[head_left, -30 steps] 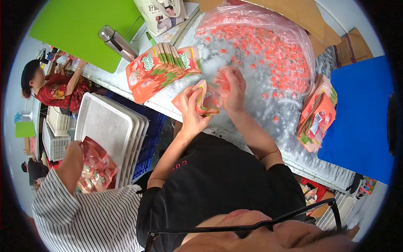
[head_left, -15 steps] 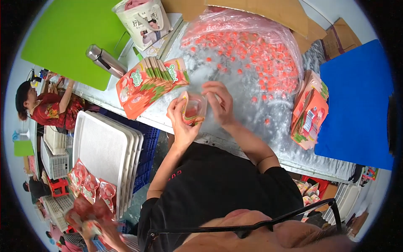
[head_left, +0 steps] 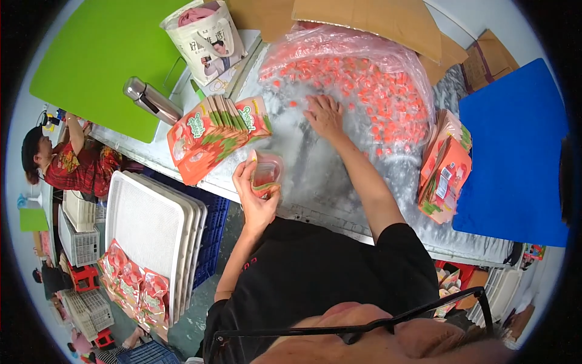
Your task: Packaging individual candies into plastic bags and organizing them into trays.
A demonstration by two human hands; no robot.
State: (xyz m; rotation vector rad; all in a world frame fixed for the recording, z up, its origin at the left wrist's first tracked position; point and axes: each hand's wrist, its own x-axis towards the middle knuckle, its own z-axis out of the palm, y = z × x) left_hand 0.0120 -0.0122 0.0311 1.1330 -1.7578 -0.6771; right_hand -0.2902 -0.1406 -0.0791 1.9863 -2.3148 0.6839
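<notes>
My left hand is closed around an orange-and-green pouch whose mouth stands open. A clear plastic piece shows at that opening, near the table's front edge. Farther in, my right hand lies with its fingers spread on the table, at the near side of the small red wrapped pieces. A few loose pieces lie near its fingertips. Just left of my hands, a fanned stack of flat pouches rests on the table.
Clear plastic sheeting backs the red pieces. More pouches lie beside a blue board. A steel flask and a white bag stand at far left. Stacked white trays hold filled packs. Another person works at left.
My right hand has moved away from the pouch and forward to the red pieces. My left hand has shifted slightly left and nearer. At lower left, another person's hands have left the packs.
</notes>
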